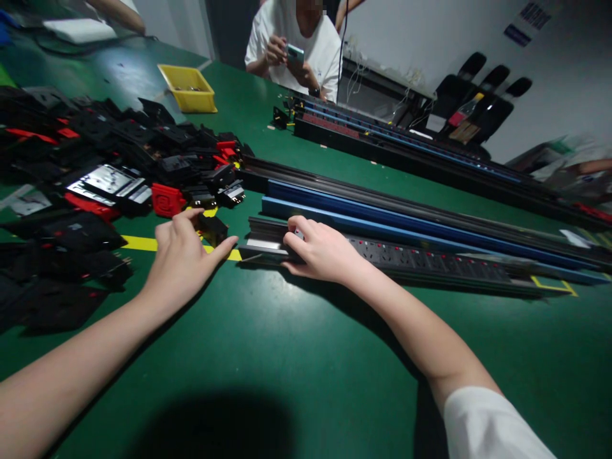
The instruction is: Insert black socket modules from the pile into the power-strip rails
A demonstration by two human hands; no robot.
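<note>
My left hand (184,252) is closed, thumb and fingers around a small black block (213,228) just left of the rail's open end. A long black rail (268,252) lies across the table, with a row of black socket modules (406,256) seated in its channel. My right hand (322,248) grips this rail close to its left end, fingers curled over the top and thumb along the near side. Its fingers hide part of the channel where the row of sockets begins. Bare channel shows at the rail's left end.
Black and red socket parts (162,143) are heaped on the left, with a yellow bin (191,92) behind. Blue rails (344,213) lie beyond my rail, and more long rails (382,143) farther back. Opposite sits a person (296,51) holding a phone.
</note>
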